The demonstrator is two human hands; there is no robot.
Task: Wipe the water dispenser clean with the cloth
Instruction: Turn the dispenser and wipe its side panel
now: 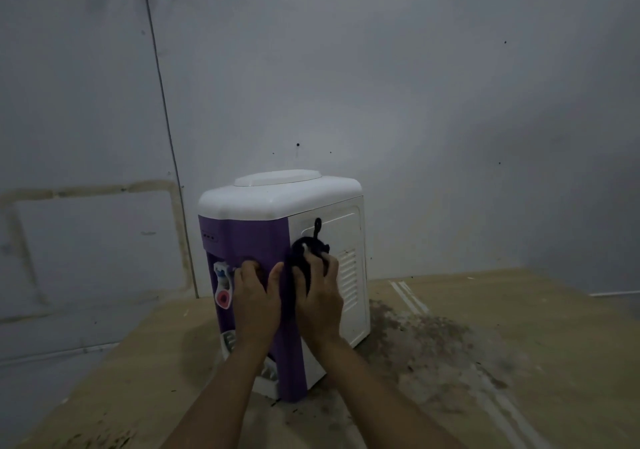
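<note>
While wiping the white side panel (349,241): right hand (320,296) gripping bunched black cloth (304,258), left hand (256,296) spread flat on tabletop water dispenser (252,237), probably steadying.

This looked like a bare utility or storage room: plain grey walls (415,85) marked with stains and small holes, a thin cable (162,102) running down 1 wall, and a dirty, stained wooden surface (485,344).
</note>
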